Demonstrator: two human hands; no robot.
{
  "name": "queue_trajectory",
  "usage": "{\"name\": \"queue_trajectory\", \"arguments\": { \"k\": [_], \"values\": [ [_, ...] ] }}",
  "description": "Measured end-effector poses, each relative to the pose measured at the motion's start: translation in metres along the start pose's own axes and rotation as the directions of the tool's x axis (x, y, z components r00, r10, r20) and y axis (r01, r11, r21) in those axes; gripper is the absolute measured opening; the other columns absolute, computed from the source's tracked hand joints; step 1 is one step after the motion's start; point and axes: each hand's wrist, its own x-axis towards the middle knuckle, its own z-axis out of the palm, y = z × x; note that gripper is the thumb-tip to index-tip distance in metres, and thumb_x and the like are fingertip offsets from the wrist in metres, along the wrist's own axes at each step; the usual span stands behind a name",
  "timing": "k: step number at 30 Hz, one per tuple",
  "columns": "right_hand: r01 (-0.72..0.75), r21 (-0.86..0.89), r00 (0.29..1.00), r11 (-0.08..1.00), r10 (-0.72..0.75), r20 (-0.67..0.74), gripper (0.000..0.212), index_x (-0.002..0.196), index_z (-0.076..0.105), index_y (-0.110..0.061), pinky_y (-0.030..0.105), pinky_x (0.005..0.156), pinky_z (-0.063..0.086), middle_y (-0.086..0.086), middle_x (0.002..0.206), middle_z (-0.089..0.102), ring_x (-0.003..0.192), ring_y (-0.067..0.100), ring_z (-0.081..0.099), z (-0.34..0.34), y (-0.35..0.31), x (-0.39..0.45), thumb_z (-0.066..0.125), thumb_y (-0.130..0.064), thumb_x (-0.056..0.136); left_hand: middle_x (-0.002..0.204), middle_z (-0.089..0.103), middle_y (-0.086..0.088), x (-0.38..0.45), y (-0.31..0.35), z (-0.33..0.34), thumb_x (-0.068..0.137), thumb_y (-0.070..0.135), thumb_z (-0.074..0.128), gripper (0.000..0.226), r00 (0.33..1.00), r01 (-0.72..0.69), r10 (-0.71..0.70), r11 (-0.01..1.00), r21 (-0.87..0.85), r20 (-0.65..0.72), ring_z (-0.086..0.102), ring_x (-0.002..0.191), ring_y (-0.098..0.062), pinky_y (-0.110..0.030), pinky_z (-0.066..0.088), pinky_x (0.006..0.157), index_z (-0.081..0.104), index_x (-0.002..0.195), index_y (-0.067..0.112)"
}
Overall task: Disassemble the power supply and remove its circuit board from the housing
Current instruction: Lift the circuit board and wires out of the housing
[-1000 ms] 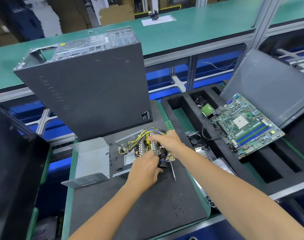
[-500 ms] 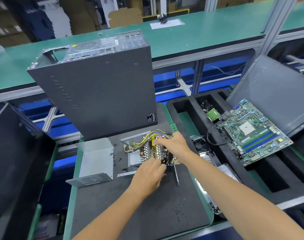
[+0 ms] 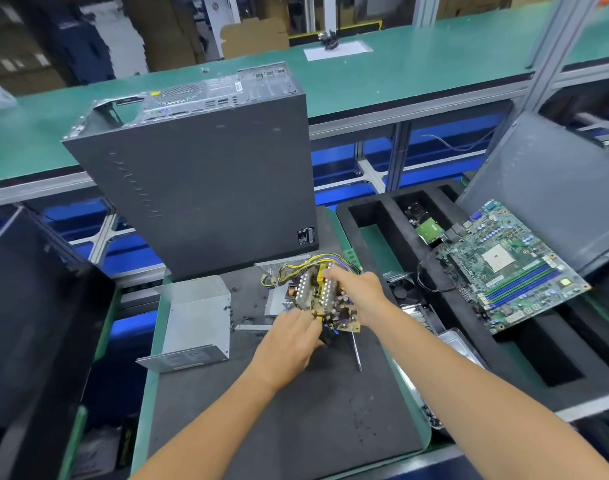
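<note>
You held the tan power-supply circuit board [image 3: 325, 299], crowded with silver heat sinks and yellow wires, tilted just in front of the upright dark grey computer case [image 3: 206, 181]. Your right hand [image 3: 356, 291] gripped its far edge; your left hand [image 3: 289, 344] seemed to pinch its near edge. Its silver metal housing [image 3: 195, 320] lay left of the board.

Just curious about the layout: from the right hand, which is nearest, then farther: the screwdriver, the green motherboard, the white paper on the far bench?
From the right hand:
1. Screwdriver, just below it on the mat.
2. Motherboard, off to its right.
3. White paper, far back on the green bench.
</note>
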Motion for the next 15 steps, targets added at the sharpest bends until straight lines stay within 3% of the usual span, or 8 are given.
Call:
{"name": "queue_trajectory", "arguments": {
  "k": [4,6,8,9,12,15],
  "values": [
    [-0.078,0.017,0.997,0.997,0.078,0.005,0.061,0.099,0.054,-0.01,0.031,0.056,0.037,0.0,0.078,0.046,0.068,0.016,0.045,-0.002,-0.002,0.005,0.083,-0.043,0.058,0.065,0.05,-0.004,0.005,0.0,-0.005,0.064,0.019,0.084,0.033,0.998,0.004,-0.002,0.999,-0.035,0.061,0.047,0.056,-0.024,-0.031,0.037,0.05,0.051,0.065,0.012],
    [-0.094,0.027,0.995,0.995,0.093,0.022,0.065,0.105,0.053,-0.009,0.038,0.072,0.047,0.002,0.089,0.052,0.084,0.022,0.051,-0.004,-0.003,0.006,0.084,-0.042,0.058,0.066,0.05,-0.003,0.004,-0.003,-0.005,0.065,0.021,0.084,0.034,0.998,0.044,-0.039,0.995,-0.087,0.055,0.047,0.058,-0.023,-0.031,0.036,0.053,0.051,0.066,0.012],
    [-0.122,0.025,0.992,0.992,0.121,0.038,0.066,0.107,0.052,-0.01,0.046,0.091,0.049,0.005,0.104,0.056,0.101,0.026,0.054,-0.008,-0.002,0.006,0.084,-0.041,0.059,0.067,0.05,-0.002,0.004,-0.004,-0.005,0.065,0.023,0.084,0.036,0.997,0.062,-0.056,0.991,-0.116,0.059,0.047,0.059,-0.023,-0.031,0.038,0.053,0.05,0.067,0.012],
    [-0.124,0.016,0.992,0.992,0.123,0.04,0.063,0.105,0.052,-0.011,0.046,0.092,0.048,0.004,0.103,0.056,0.101,0.027,0.055,-0.01,-0.001,0.006,0.084,-0.041,0.059,0.067,0.05,-0.002,0.004,-0.004,-0.005,0.064,0.022,0.084,0.036,0.996,0.062,-0.053,0.989,-0.133,0.068,0.047,0.059,-0.023,-0.031,0.04,0.052,0.05,0.067,0.012],
    [-0.041,-0.032,0.999,0.999,0.04,-0.029,0.055,0.088,0.056,-0.011,0.034,0.073,0.046,-0.001,0.087,0.056,0.081,0.018,0.055,-0.006,-0.002,0.002,0.082,-0.044,0.054,0.066,0.05,-0.003,0.006,0.0,-0.005,0.061,0.018,0.084,0.036,0.995,0.075,-0.064,0.987,-0.145,0.079,0.046,0.058,-0.023,-0.031,0.038,0.051,0.049,0.065,0.012],
    [0.108,-0.145,0.979,0.984,-0.131,-0.157,0.069,0.097,0.053,-0.01,0.026,0.055,0.04,0.0,0.089,0.06,0.076,0.012,0.058,0.007,-0.004,-0.008,0.078,-0.048,0.045,0.066,0.049,-0.004,0.003,-0.003,-0.004,0.058,0.011,0.083,0.036,0.989,0.141,-0.131,0.98,-0.144,0.075,0.046,0.057,-0.025,-0.031,0.033,0.054,0.048,0.065,0.012]
  ]
}}
